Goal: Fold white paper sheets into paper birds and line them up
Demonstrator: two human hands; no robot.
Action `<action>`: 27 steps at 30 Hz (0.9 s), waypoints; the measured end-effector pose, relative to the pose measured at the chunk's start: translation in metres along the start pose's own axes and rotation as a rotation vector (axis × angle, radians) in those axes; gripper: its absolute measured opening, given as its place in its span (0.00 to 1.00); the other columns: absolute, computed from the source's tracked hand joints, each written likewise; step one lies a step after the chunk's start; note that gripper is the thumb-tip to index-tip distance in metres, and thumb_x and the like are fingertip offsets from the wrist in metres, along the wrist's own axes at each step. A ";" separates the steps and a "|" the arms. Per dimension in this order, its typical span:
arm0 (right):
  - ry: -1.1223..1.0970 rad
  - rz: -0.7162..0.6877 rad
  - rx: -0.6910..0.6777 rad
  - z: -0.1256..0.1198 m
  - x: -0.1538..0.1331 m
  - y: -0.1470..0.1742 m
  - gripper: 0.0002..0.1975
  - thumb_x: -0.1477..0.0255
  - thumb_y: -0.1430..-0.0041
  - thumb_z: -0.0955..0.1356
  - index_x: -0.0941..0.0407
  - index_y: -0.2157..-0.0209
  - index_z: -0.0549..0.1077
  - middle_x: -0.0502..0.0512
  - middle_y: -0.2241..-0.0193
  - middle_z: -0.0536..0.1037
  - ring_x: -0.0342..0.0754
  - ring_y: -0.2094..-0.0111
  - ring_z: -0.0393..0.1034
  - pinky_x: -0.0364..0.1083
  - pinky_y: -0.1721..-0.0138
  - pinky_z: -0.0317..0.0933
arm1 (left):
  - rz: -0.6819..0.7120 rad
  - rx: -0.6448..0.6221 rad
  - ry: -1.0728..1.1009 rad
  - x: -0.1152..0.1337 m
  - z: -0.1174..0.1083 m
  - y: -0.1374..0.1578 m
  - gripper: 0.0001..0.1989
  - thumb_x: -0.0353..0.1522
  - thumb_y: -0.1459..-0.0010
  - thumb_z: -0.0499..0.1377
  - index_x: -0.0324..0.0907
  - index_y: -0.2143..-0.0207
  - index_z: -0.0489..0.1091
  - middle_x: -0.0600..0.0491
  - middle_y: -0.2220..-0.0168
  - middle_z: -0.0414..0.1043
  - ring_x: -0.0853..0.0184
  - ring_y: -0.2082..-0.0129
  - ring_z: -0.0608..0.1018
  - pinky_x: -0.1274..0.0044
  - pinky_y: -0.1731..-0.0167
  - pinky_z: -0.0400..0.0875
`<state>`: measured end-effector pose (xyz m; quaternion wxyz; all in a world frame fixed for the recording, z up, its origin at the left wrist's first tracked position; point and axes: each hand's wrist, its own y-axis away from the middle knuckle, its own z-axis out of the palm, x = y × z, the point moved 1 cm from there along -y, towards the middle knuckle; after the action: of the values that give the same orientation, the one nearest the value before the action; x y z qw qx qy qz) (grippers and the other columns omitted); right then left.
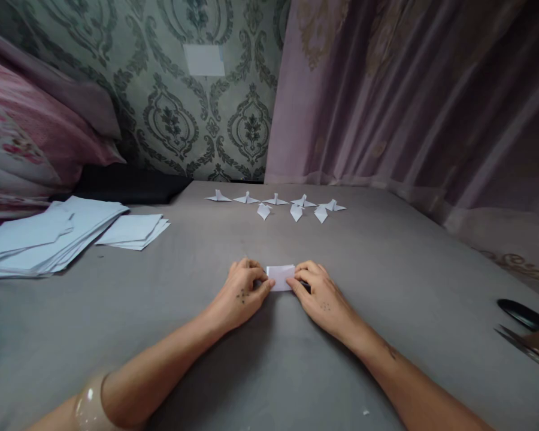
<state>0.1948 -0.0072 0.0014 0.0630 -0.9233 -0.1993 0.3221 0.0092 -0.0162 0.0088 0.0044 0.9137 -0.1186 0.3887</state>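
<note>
Currently, bare left hand [246, 288] and right hand [318, 293] pinch opposite ends of small folded white paper rectangle [280, 279], lying between them.

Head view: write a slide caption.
Left hand and right hand hold a folded white paper before paper figures on a grey table.

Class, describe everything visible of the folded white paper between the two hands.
The folded paper is small, plain white and four-sided, with straight edges and another layer peeking out along the top. The left hand holds its left end, the right hand its right end, both thumbs on the near face. It is over the grey tabletop; whether it rests there is unclear.
</note>
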 end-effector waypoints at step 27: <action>0.082 0.074 0.091 0.009 -0.001 -0.007 0.03 0.70 0.44 0.66 0.55 0.68 0.69 0.53 0.67 0.70 0.48 0.64 0.68 0.47 0.62 0.62 | 0.312 0.062 -0.259 0.001 0.010 0.003 0.11 0.29 0.38 0.48 0.43 0.63 0.70 0.48 0.59 0.71 0.60 0.60 0.66 0.68 0.57 0.62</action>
<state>0.1866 -0.0015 -0.0031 0.1009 -0.9387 -0.1477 0.2948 0.0164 -0.0201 0.0024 -0.0992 0.9264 -0.2461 0.2672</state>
